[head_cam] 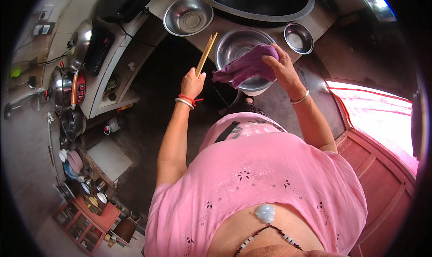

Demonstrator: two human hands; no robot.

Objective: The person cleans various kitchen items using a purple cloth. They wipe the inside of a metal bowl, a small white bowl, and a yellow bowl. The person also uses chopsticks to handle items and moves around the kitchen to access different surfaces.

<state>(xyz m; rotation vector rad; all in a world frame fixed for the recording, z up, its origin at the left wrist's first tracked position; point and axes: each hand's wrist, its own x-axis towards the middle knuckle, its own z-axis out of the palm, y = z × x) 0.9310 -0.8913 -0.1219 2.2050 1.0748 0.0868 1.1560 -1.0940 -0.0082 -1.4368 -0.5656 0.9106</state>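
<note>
My left hand (193, 83) grips a bundle of wooden chopsticks (206, 54), their tips pointing up and away from me. In my right hand (282, 68) is a purple cloth (248, 66), hanging loosely to the left. Below the cloth stands a large stainless steel basin (233, 41), partly hidden by it. A second steel basin (188, 16) sits on the counter beyond my left hand. To the right, near my right hand, is a small steel bowl (298, 38).
A large dark wok (260, 0) is set into the counter ahead. On the left counter are a black appliance (125, 2), a lidded pan (81, 44) and a red electric pot (78, 88). A plastic bottle (114, 124) lies low at left. A red wooden door (374, 166) is at right.
</note>
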